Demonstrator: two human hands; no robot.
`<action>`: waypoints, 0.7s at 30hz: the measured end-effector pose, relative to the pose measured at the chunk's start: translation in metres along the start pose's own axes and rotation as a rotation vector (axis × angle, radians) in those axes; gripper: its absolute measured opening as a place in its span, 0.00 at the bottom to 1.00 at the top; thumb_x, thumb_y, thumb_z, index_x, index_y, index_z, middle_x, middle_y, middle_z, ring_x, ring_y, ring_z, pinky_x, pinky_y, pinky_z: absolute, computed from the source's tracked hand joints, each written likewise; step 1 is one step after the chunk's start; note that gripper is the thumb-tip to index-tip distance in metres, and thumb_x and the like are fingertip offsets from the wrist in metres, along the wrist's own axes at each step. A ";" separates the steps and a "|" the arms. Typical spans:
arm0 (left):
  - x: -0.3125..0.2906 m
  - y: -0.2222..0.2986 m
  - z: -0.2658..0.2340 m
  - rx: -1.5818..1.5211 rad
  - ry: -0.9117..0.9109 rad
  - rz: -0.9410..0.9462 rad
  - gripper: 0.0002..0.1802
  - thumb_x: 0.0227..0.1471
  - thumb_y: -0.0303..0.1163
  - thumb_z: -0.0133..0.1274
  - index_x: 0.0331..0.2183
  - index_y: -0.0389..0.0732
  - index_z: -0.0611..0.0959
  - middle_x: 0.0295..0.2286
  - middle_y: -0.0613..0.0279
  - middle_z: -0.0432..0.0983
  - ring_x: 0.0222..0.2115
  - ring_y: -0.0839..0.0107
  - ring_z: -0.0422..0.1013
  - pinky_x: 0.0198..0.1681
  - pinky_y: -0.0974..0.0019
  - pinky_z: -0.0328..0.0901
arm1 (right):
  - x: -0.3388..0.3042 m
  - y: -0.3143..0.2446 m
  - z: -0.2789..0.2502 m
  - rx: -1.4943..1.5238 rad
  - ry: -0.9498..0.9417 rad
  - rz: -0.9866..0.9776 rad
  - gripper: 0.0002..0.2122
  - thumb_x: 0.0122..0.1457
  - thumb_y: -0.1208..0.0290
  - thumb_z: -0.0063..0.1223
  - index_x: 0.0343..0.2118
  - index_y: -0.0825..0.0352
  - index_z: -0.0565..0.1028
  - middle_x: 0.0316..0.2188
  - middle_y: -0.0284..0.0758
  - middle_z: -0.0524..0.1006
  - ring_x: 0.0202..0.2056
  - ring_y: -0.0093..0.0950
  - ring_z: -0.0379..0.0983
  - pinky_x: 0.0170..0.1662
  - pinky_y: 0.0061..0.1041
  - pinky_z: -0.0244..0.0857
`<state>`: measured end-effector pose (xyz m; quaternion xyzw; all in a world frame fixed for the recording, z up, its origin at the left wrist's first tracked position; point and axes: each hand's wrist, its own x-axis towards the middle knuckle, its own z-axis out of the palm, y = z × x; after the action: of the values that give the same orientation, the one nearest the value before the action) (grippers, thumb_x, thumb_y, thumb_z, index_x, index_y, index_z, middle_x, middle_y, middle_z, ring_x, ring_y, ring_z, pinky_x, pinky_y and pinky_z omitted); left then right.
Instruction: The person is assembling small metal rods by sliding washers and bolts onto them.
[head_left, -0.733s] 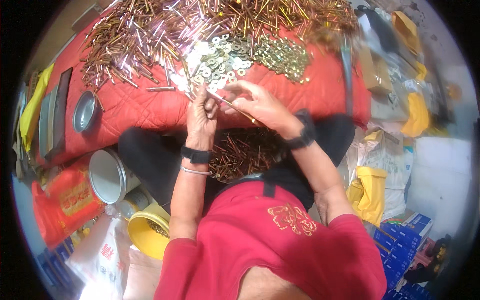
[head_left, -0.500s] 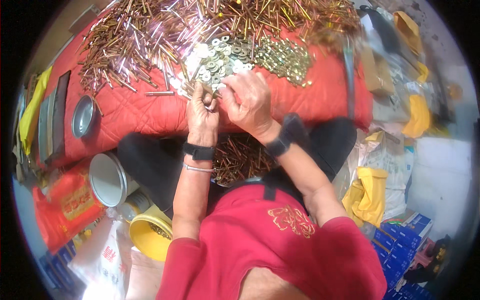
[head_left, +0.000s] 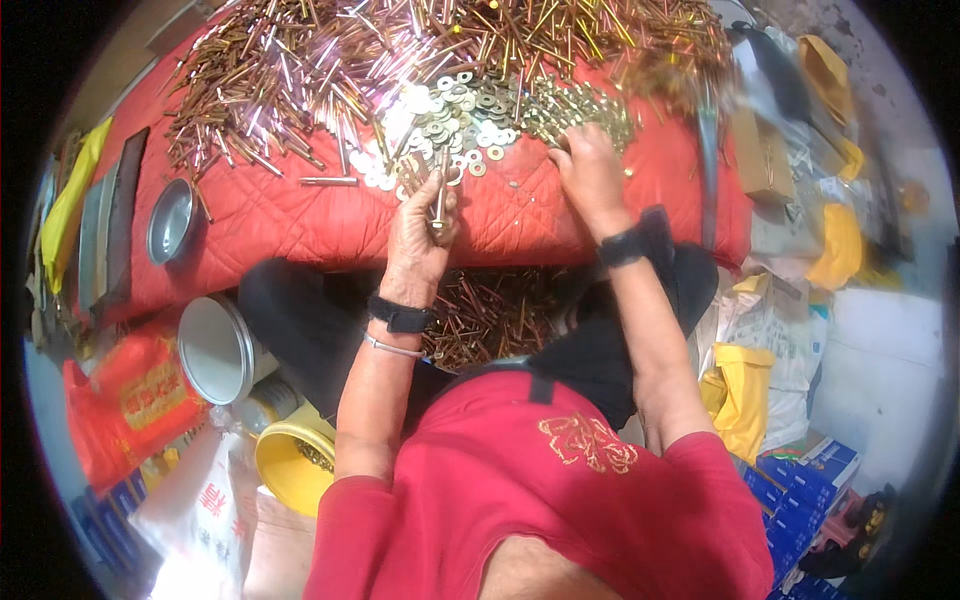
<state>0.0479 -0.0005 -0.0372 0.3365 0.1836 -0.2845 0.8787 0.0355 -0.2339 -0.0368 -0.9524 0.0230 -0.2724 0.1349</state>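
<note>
My left hand [head_left: 418,240] is closed round a few long metal bolts [head_left: 441,200], which stick up past the thumb. Just beyond it lies a heap of flat round washers [head_left: 450,118], some strewn loose on the red quilted cover [head_left: 500,225]. My right hand [head_left: 594,180] is at the near edge of a pile of small brassy nuts [head_left: 570,105], its fingers curled down. What its fingertips hold, if anything, is hidden. A large heap of coppery bolts or tube-like rods [head_left: 260,80] spreads along the far side.
A metal bowl [head_left: 172,222] sits on the cover at left. More rods [head_left: 480,315] lie between my legs. At lower left are a white bucket [head_left: 213,350] and a yellow bucket [head_left: 290,475]. Yellow bags [head_left: 745,395] and blue boxes [head_left: 810,490] stand at right.
My right hand has left my left hand's side and moved right to the nuts. My left hand has turned and shifted slightly right, showing the bolts upright in its grip.
</note>
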 end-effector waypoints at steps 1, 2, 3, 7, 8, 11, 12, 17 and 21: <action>-0.003 -0.001 0.000 0.013 0.027 -0.008 0.14 0.58 0.38 0.48 0.40 0.38 0.77 0.18 0.70 0.69 0.13 0.84 0.59 0.13 0.81 0.50 | 0.001 0.000 0.002 -0.029 -0.014 -0.024 0.08 0.45 0.73 0.61 0.27 0.65 0.73 0.29 0.38 0.70 0.36 0.39 0.68 0.38 0.37 0.65; -0.005 -0.003 -0.002 0.046 -0.021 -0.003 0.14 0.58 0.38 0.48 0.40 0.37 0.77 0.17 0.71 0.68 0.13 0.84 0.59 0.13 0.80 0.49 | 0.002 0.001 0.003 -0.058 -0.028 -0.049 0.08 0.44 0.73 0.61 0.27 0.65 0.73 0.30 0.38 0.70 0.36 0.39 0.68 0.38 0.37 0.65; -0.009 -0.003 -0.002 0.081 -0.069 0.004 0.15 0.58 0.38 0.48 0.40 0.36 0.77 0.16 0.72 0.66 0.13 0.84 0.58 0.13 0.80 0.49 | 0.003 0.001 0.004 -0.080 -0.046 -0.067 0.07 0.46 0.72 0.59 0.28 0.65 0.72 0.30 0.38 0.70 0.37 0.39 0.67 0.39 0.37 0.64; -0.022 -0.007 -0.002 0.188 -0.107 0.054 0.15 0.58 0.37 0.48 0.38 0.34 0.76 0.14 0.74 0.61 0.12 0.84 0.54 0.13 0.79 0.47 | 0.010 0.001 0.007 -0.172 -0.052 -0.179 0.04 0.48 0.72 0.52 0.29 0.62 0.72 0.32 0.37 0.69 0.37 0.38 0.67 0.39 0.36 0.63; -0.023 -0.007 -0.003 0.202 -0.113 0.064 0.15 0.57 0.38 0.48 0.38 0.34 0.76 0.14 0.74 0.61 0.11 0.84 0.54 0.13 0.79 0.47 | 0.011 0.000 0.007 -0.194 -0.058 -0.211 0.04 0.48 0.72 0.52 0.29 0.62 0.72 0.32 0.37 0.69 0.37 0.38 0.67 0.39 0.36 0.63; -0.026 -0.012 -0.003 0.184 -0.096 0.046 0.15 0.57 0.38 0.50 0.37 0.34 0.77 0.13 0.75 0.60 0.11 0.85 0.53 0.13 0.79 0.46 | 0.014 -0.003 0.008 -0.214 -0.053 -0.292 0.03 0.47 0.74 0.50 0.27 0.61 0.72 0.29 0.36 0.69 0.36 0.35 0.68 0.38 0.34 0.62; -0.028 -0.015 -0.001 0.180 -0.090 0.038 0.15 0.57 0.38 0.50 0.36 0.34 0.77 0.13 0.75 0.60 0.11 0.85 0.53 0.13 0.79 0.47 | 0.015 -0.002 0.009 -0.184 -0.055 -0.292 0.03 0.46 0.75 0.50 0.26 0.62 0.72 0.29 0.36 0.69 0.36 0.35 0.68 0.38 0.35 0.62; -0.037 -0.016 0.002 0.211 -0.071 0.038 0.14 0.55 0.39 0.52 0.34 0.35 0.78 0.13 0.75 0.60 0.10 0.85 0.53 0.13 0.79 0.46 | 0.016 -0.005 -0.003 0.163 -0.137 -0.100 0.06 0.44 0.80 0.53 0.27 0.65 0.72 0.28 0.35 0.72 0.34 0.31 0.71 0.38 0.32 0.65; -0.042 -0.016 -0.005 0.256 -0.192 0.058 0.10 0.52 0.35 0.55 0.30 0.37 0.80 0.13 0.77 0.59 0.11 0.87 0.51 0.12 0.79 0.43 | -0.004 -0.046 -0.039 1.036 -0.342 0.288 0.05 0.51 0.79 0.54 0.32 0.66 0.74 0.30 0.30 0.76 0.32 0.19 0.72 0.37 0.21 0.67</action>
<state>0.0051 0.0096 -0.0270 0.4222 0.0514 -0.3111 0.8499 0.0101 -0.1989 0.0047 -0.7795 -0.0062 -0.0687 0.6225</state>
